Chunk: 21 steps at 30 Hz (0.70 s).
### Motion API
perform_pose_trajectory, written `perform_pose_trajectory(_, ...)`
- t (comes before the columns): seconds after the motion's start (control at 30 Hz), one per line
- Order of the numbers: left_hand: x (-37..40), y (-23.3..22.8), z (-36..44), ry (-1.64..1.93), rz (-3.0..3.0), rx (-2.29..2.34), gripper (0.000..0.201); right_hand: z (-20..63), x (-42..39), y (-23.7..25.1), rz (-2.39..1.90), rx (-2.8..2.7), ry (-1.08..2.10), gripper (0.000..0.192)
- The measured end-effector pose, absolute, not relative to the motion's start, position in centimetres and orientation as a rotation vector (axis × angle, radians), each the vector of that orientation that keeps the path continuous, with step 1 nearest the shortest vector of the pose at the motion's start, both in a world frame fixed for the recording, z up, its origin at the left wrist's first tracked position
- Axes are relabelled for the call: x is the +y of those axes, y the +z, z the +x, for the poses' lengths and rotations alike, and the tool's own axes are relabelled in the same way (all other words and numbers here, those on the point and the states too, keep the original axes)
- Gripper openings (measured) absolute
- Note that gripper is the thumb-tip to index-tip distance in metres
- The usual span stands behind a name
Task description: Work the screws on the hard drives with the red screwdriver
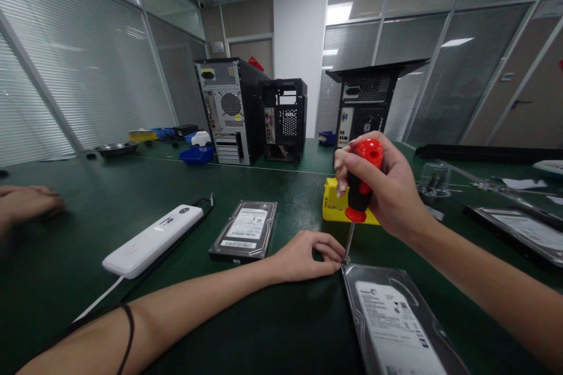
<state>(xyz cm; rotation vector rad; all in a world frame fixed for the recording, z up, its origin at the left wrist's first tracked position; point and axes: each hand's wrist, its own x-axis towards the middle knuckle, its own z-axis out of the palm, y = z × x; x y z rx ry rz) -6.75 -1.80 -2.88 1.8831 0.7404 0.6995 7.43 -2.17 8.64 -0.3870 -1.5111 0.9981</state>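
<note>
My right hand point(389, 187) is wrapped round the red and black handle of a screwdriver point(363, 179). Its shaft points down and its tip meets the far left corner of a hard drive point(398, 322), which lies label up at the front right. At that same corner, the thumb and fingers of my left hand point(308, 256) come together beside the tip. Whatever they pinch there is too small to make out. Left of my left hand, a second hard drive point(245, 229) lies flat. A yellow box-like thing point(333, 202) stands behind the screwdriver.
A white power strip point(153, 240) with cables lies on the left. Computer cases point(229, 111) stand at the back, one with a raised panel point(365, 105). Another hard drive point(523, 231) and a clear cup point(435, 179) are on the right. Another person's hand point(29, 202) rests far left.
</note>
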Motion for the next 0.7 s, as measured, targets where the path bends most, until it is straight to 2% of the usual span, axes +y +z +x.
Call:
perform_pose_trajectory(0.1, -1.84, -2.83, -6.68, 0.708, 1.884, 0.747, 0.023, 7.37, -2.45, 8.69, -0.413, -1.506, 0.985, 0.026)
perform_pose_trajectory(0.23, -1.87, -2.81, -6.60, 0.706, 1.880, 0.752, 0.024, 7.48, -2.78, 8.87, -0.377, -1.451, 1.104, 0.017)
perform_pose_trajectory(0.43, -1.97, -2.63, -6.57, 0.693, 1.875, 0.755, 0.022, 7.73, -2.19, 8.88, -0.438, -1.552, 1.081, 0.016)
perform_pose_trajectory(0.6, -1.91, -2.70, -6.54, 0.693, 1.877, 0.758, 0.021, 7.68, -1.99, 8.78, -0.507, -1.436, 1.079, 0.030)
perform_pose_trajectory(0.7, -1.84, -2.81, -6.59, 0.695, 1.880, 0.756, 0.021, 7.63, -2.40, 8.87, -0.520, -1.398, 1.128, 0.029)
